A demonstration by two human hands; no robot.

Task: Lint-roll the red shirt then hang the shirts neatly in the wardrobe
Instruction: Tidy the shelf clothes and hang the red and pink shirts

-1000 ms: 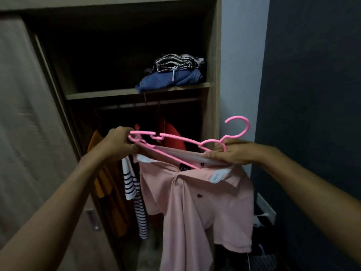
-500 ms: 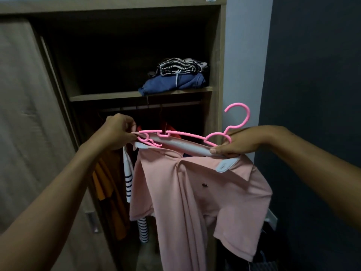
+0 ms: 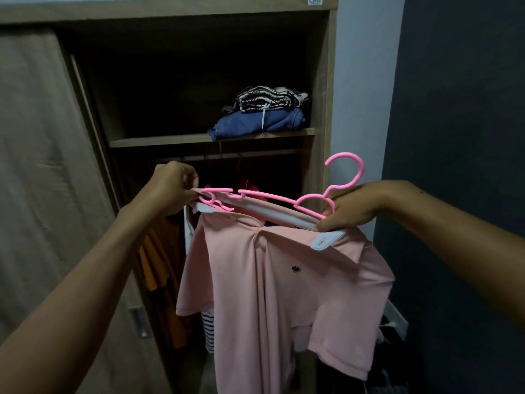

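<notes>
Though the sticker [image 3: 315, 0] atop the wardrobe [image 3: 322, 89] is too small to read, I see left hand [image 3: 170, 191] and right hand [image 3: 356, 206] gripping the hanger [image 3: 272, 196] ends; pink shirt [image 3: 272, 285] now higher, squarer.

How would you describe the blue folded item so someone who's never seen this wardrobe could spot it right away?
Start at the open wardrobe and find its shelf above the hanging rail. At the shelf's right end sits a small stack of folded clothes; the blue item is the bottom one, lying on the shelf. Its plain blue fabric and white drawstring set it apart from the black-and-white patterned piece on top.
</notes>
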